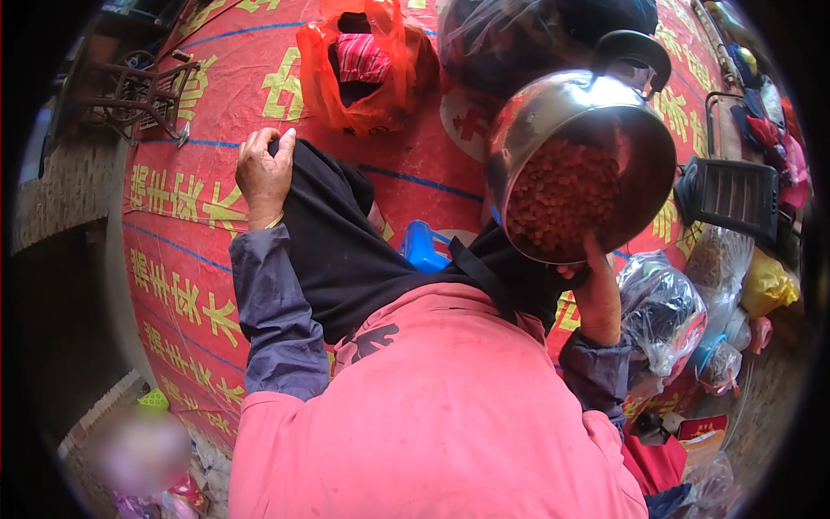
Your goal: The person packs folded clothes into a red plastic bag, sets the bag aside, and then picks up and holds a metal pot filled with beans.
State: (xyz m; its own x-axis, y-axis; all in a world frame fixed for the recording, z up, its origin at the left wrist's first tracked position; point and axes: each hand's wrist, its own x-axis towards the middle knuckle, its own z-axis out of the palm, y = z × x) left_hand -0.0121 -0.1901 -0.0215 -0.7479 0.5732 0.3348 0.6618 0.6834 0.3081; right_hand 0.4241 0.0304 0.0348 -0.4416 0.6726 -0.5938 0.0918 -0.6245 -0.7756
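My right hand (598, 292) is closed on the near rim of a shiny metal pot (571, 99), thumb inside the rim and fingers beneath. The pot is tilted toward me. Many small reddish pieces that look like peanuts (562, 195) lie inside it. A black loop handle (635, 56) stands out at its far side. My left hand (266, 177) rests on my left knee, holding nothing, its thumb apart from the bent fingers. A gold-coloured bracelet (275, 221) circles that wrist.
A red plastic bag (367, 78) with striped cloth sits ahead, beside dark bagged goods (501, 39). Between my legs is a blue plastic object (424, 246). Clear bags (661, 307) and a black slatted item (735, 195) lie right; a small chair frame (143, 91) stands far left.
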